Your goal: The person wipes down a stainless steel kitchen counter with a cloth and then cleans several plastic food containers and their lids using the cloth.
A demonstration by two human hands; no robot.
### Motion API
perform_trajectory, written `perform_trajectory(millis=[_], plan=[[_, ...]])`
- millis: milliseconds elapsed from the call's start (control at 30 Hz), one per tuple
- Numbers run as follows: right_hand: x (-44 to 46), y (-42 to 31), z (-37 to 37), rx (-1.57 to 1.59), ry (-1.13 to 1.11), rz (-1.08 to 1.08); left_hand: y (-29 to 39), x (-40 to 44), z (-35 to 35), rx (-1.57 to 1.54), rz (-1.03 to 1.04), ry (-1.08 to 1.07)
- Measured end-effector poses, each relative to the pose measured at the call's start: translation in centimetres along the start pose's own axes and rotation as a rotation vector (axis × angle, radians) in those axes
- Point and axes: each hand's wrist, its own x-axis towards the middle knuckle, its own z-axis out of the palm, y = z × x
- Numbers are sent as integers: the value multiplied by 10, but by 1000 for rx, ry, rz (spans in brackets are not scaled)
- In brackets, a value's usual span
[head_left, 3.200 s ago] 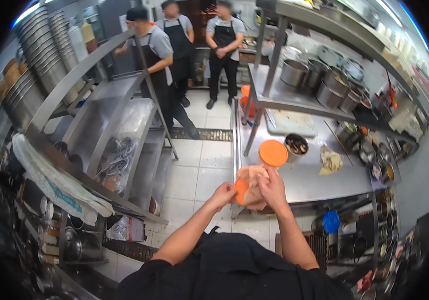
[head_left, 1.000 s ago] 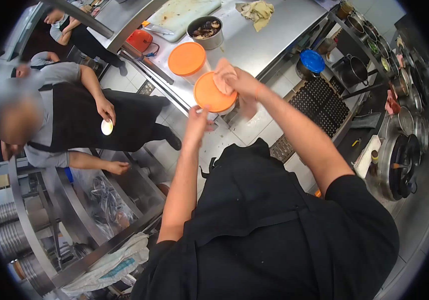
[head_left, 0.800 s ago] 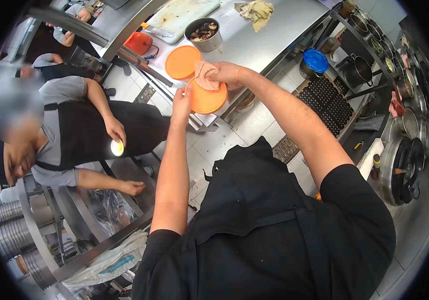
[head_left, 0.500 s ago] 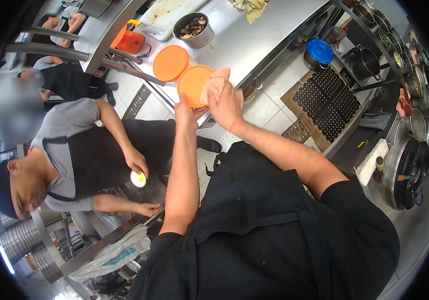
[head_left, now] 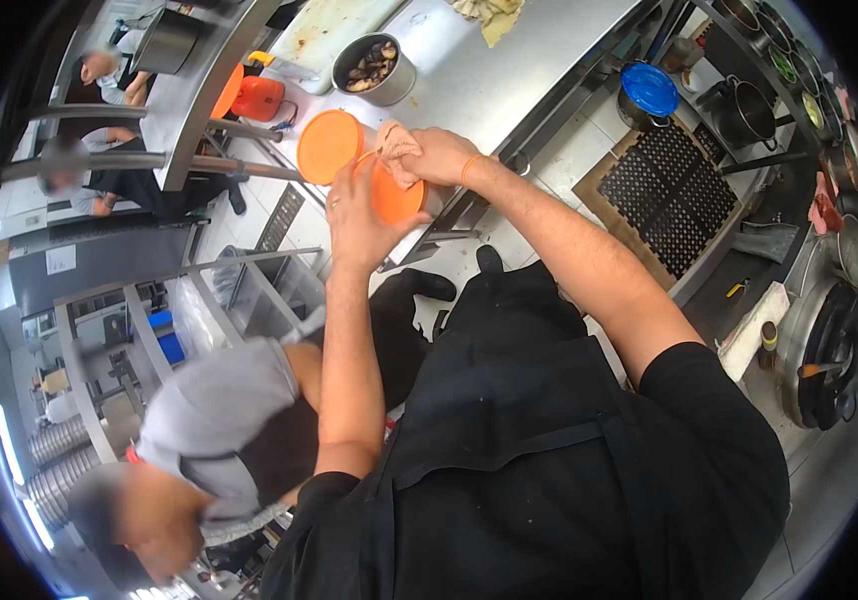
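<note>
Near the counter's front edge, a container with an orange lid [head_left: 398,199] is partly covered by both hands. My left hand [head_left: 357,222] rests on the lid's left side with its fingers spread, gripping the rim. My right hand [head_left: 436,157] is closed on a pink cloth [head_left: 398,150], which lies against the top of the lid. A second orange-lidded container [head_left: 330,146] stands just beyond, on the counter. Behind it sits a metal pot [head_left: 377,70] with dark, chopped food inside.
A cutting board [head_left: 334,35], an orange-handled knife [head_left: 287,68] and a yellowish cloth [head_left: 492,14] lie on the counter [head_left: 494,75]. At lower left a co-worker [head_left: 219,420] bends close to my left arm. A blue-lidded pot [head_left: 648,92] stands right; metal shelving [head_left: 139,330] is left.
The co-worker has moved down and toward my left arm, and the white round item they held is out of sight. My left hand has spread over the lid; the cloth has shifted across it.
</note>
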Motion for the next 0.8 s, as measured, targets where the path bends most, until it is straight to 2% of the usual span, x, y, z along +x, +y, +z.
perform_trajectory(millis=[67,100,200,267,333,400,433,533,633,733,800], plan=[[-5,5,1,14,11,27,9,14,11,99,123,-82],[-3,22,20,56,117,-13,7,15,20,170,115,-115],[-37,51,80,144,471,-18,-12,11,39,98,209,-28],[-60,59,102,168,531,-51,-8,10,36,105,238,-54],[-59,72,110,139,427,23,-8,12,32,115,274,-77],[-51,92,107,50,151,214,-16,10,34,126,303,-95],[-64,65,74,113,133,151,-19,12,36,127,322,-96],[-67,39,52,213,262,202,-24,15,39,130,315,-150],[-65,38,82,248,612,-176,-25,14,41,144,328,-167],[-53,91,137,134,603,-106,-22,16,41,162,351,-172],[-51,99,145,122,556,27,-22,16,41,165,349,-188]])
